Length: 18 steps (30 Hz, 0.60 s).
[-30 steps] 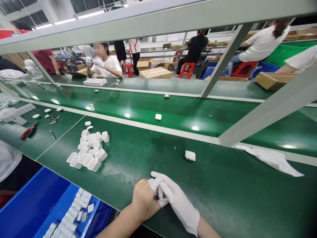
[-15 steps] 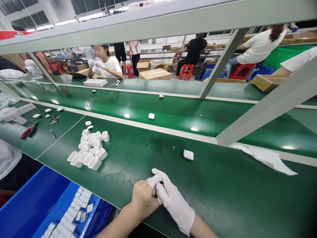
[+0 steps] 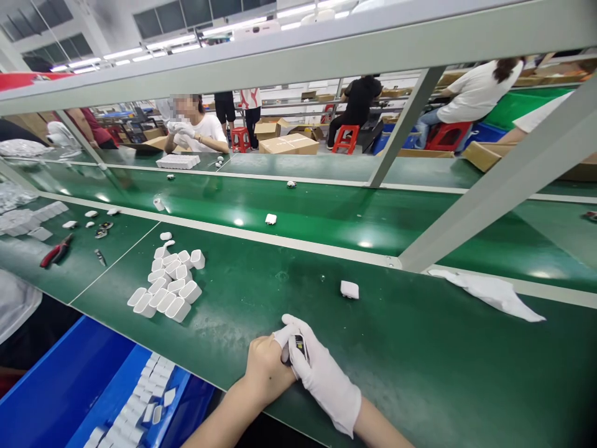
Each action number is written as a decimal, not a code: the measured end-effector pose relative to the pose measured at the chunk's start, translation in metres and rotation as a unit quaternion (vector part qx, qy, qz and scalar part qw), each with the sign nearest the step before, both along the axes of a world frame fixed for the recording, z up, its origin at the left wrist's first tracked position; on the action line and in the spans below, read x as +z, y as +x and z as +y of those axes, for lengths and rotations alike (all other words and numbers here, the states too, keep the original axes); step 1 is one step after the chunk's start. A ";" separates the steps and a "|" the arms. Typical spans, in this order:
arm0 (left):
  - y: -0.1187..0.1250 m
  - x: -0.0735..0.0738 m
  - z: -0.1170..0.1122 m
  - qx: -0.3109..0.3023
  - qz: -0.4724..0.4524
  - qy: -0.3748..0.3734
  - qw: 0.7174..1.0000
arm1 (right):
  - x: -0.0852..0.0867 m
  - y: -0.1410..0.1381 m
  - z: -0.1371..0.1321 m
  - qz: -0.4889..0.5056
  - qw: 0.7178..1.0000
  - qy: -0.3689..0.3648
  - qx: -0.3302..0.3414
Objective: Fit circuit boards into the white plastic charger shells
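My bare left hand (image 3: 265, 368) and my white-gloved right hand (image 3: 321, 375) meet at the near edge of the green bench (image 3: 420, 367). Together they pinch a small white part with a dark face (image 3: 295, 346). The left hand wears a white finger cot on one fingertip. A single white charger body (image 3: 349, 289) lies on the bench just beyond my hands. To the left stands a cluster of several open white shells (image 3: 168, 283).
A white cloth (image 3: 489, 291) lies at the right by a slanted grey frame post (image 3: 494, 186). Small white parts (image 3: 271, 219) ride the green conveyor behind. Red pliers (image 3: 55, 251) lie far left. A blue bin (image 3: 140, 404) with white shells sits below. Other people work across the line.
My hands have shifted slightly left and turned the small part so its dark face shows. The parts on the conveyor have drifted left.
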State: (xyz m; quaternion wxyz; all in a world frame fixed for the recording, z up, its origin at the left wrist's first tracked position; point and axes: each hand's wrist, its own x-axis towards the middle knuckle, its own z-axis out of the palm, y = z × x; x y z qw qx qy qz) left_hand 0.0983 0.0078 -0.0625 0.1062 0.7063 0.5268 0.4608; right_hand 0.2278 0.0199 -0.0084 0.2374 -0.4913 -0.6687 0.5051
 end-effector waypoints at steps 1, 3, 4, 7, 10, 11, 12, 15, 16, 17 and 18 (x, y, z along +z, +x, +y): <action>0.000 0.000 0.000 -0.007 -0.002 -0.014 1.000 | 0.000 0.001 0.000 0.009 1.000 -0.007 0.013; -0.001 0.000 -0.001 -0.021 -0.003 -0.045 0.999 | 0.000 0.003 0.000 0.025 0.999 -0.017 0.042; -0.002 0.001 0.000 -0.026 -0.005 -0.062 0.998 | 0.000 0.004 0.000 0.031 0.998 -0.020 0.050; -0.003 0.008 0.002 -0.045 -0.053 -0.136 0.988 | -0.002 0.008 0.000 0.057 0.997 -0.030 0.042; -0.008 0.025 0.006 -0.095 -0.257 -0.262 0.925 | 0.003 0.013 0.000 0.082 0.995 -0.034 0.038; -0.010 0.033 0.006 -0.121 -0.355 -0.313 0.873 | 0.007 0.015 0.000 0.084 0.995 -0.010 0.046; -0.012 0.041 0.006 -0.153 -0.450 -0.360 0.803 | 0.011 0.017 -0.001 0.083 0.995 0.032 0.054; -0.013 0.064 0.001 -0.260 -0.626 -0.451 0.580 | 0.026 0.018 -0.008 0.048 0.977 0.201 0.041; -0.012 0.070 -0.002 -0.290 -0.648 -0.464 0.530 | 0.030 0.018 -0.011 0.033 0.969 0.246 0.021; -0.009 0.076 -0.005 -0.311 -0.660 -0.470 0.496 | 0.033 0.016 -0.015 0.021 0.961 0.277 -0.002; -0.005 0.080 -0.009 -0.322 -0.667 -0.474 0.477 | 0.036 0.015 -0.019 0.017 0.954 0.299 -0.026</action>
